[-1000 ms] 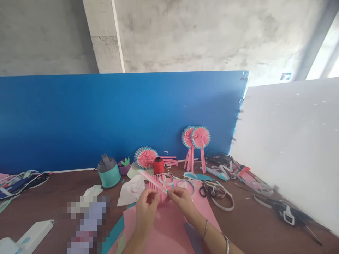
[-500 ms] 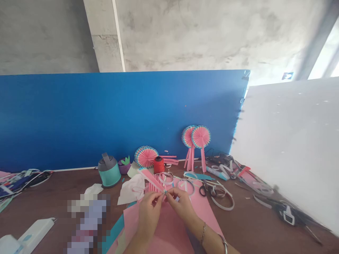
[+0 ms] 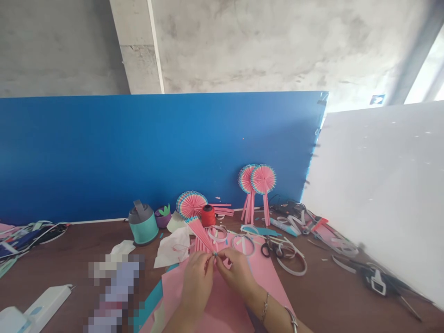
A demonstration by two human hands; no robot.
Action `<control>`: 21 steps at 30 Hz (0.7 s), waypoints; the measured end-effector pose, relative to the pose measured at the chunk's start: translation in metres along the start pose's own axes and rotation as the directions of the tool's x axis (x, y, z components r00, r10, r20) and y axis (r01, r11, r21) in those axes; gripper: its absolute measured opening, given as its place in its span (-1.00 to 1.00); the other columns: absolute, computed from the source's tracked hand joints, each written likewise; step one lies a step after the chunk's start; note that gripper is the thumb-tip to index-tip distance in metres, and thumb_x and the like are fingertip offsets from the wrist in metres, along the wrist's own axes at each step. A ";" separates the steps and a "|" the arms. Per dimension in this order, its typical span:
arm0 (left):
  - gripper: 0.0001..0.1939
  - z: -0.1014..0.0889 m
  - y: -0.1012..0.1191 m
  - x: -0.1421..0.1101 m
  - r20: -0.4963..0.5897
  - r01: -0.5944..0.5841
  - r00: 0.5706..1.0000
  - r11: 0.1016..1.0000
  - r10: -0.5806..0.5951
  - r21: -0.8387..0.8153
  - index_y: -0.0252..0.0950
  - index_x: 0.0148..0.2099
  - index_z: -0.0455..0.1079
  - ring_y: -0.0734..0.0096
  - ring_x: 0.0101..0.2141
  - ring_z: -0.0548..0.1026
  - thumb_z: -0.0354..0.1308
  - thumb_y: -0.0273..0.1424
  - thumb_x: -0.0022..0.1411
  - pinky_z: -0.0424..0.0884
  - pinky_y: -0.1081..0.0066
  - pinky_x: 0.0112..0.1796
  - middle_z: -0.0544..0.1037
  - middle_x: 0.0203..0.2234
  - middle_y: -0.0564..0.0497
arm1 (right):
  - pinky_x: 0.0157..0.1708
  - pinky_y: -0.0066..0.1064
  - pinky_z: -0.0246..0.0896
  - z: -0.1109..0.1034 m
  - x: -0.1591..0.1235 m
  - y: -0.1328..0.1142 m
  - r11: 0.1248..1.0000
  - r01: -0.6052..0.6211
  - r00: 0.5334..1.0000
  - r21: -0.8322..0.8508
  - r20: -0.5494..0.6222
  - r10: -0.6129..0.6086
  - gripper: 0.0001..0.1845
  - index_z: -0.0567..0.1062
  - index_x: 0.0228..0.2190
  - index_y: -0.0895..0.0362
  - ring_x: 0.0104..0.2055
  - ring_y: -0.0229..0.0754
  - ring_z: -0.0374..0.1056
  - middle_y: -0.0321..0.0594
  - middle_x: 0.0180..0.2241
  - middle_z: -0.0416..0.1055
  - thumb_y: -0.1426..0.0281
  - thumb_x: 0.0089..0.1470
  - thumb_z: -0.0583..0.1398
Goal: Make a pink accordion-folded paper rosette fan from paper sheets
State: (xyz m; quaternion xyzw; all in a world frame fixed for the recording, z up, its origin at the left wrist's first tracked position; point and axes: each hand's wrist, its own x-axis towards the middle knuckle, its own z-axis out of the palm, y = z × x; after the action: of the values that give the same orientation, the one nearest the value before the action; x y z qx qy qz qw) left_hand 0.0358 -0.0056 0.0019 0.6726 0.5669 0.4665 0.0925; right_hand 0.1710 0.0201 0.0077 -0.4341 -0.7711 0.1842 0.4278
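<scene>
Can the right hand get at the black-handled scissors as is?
Probably yes: the black-handled scissors lie on the right hand's outer side, with nothing visible standing between. But that hand seems to be pinching the pleated pink paper, so it would likely have to let go first.

Worn on the person's head, the single camera faces forward and down across the tabletop (image 3: 322,300) toward a blue partition (image 3: 166,148), with the hands (image 3: 198,275) fairly near at lower centre and concrete (image 3: 277,46) filling the top.

A blue partition (image 3: 156,152) backs the brown table (image 3: 329,305).
</scene>
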 end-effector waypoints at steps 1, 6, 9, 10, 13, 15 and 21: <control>-0.77 0.000 0.000 0.000 0.004 0.002 1.000 1.000 -0.002 0.003 -0.27 -0.36 0.44 0.23 -0.34 0.48 -0.03 -0.41 0.25 0.40 0.27 -0.32 0.53 -0.43 -0.07 | -0.43 -0.44 0.09 0.000 0.000 0.000 1.000 0.013 1.000 -0.016 0.002 -0.013 -0.79 0.45 -0.56 0.14 -0.46 -0.21 0.31 -0.23 -0.54 0.46 0.47 0.02 0.08; -0.74 0.001 0.003 -0.001 0.014 0.018 1.000 1.000 -0.018 0.021 -0.26 -0.43 0.38 0.23 -0.38 0.46 -0.06 -0.42 0.25 0.38 0.28 -0.35 0.50 -0.47 -0.06 | -0.43 -0.45 0.08 0.002 0.000 0.004 0.996 0.064 0.998 -0.063 0.020 -0.063 -0.81 0.43 -0.57 0.14 -0.46 -0.21 0.30 -0.23 -0.55 0.45 0.51 -0.01 0.08; -0.75 0.002 0.004 -0.001 0.013 0.009 1.000 0.999 -0.009 0.031 -0.26 -0.46 0.35 0.23 -0.40 0.45 -0.06 -0.44 0.23 0.37 0.28 -0.37 0.48 -0.49 -0.06 | -0.43 -0.45 0.08 0.003 -0.001 0.004 0.995 0.067 0.998 -0.069 0.024 -0.066 -0.82 0.44 -0.56 0.15 -0.45 -0.20 0.31 -0.22 -0.54 0.46 0.50 -0.01 0.09; -0.76 0.002 0.004 -0.001 0.011 0.004 1.000 0.999 -0.005 0.035 -0.26 -0.47 0.33 0.24 -0.41 0.44 -0.06 -0.44 0.23 0.36 0.29 -0.38 0.47 -0.50 -0.05 | -0.43 -0.46 0.08 0.003 -0.001 0.004 0.996 0.062 0.998 -0.062 0.027 -0.060 -0.82 0.45 -0.56 0.15 -0.46 -0.21 0.30 -0.22 -0.54 0.46 0.50 -0.01 0.09; -0.76 0.001 0.003 -0.001 0.007 0.000 1.000 0.999 0.000 0.036 -0.25 -0.48 0.31 0.25 -0.43 0.43 -0.06 -0.45 0.22 0.35 0.30 -0.40 0.45 -0.52 -0.04 | -0.46 -0.47 0.07 0.002 -0.001 0.002 1.000 0.006 0.999 -0.015 0.040 -0.006 -0.82 0.45 -0.57 0.15 -0.48 -0.23 0.29 -0.23 -0.55 0.45 0.47 -0.01 0.10; -0.76 0.000 0.002 0.000 0.023 -0.006 1.000 1.000 0.006 0.017 -0.26 -0.44 0.35 0.24 -0.41 0.43 -0.07 -0.43 0.24 0.35 0.30 -0.38 0.46 -0.49 -0.06 | -0.49 -0.49 0.06 0.001 0.001 0.002 0.998 -0.055 0.997 0.039 0.053 0.053 -0.81 0.46 -0.57 0.15 -0.50 -0.24 0.28 -0.24 -0.55 0.45 0.46 0.00 0.10; -0.74 -0.001 0.002 0.000 0.050 -0.005 0.999 1.000 0.006 -0.027 -0.27 -0.37 0.40 0.23 -0.35 0.45 -0.09 -0.40 0.28 0.37 0.27 -0.32 0.49 -0.43 -0.08 | -0.52 -0.50 0.07 0.001 0.003 0.003 0.984 -0.123 0.991 0.129 0.065 0.116 -0.79 0.49 -0.53 0.16 -0.52 -0.26 0.28 -0.25 -0.54 0.47 0.43 0.02 0.09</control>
State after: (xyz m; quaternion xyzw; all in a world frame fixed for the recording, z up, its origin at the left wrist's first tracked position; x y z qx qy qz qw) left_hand 0.0366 -0.0063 0.0034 0.6843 0.5564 0.4573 0.1145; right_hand 0.1714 0.0240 0.0065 -0.4447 -0.7416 0.2729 0.4217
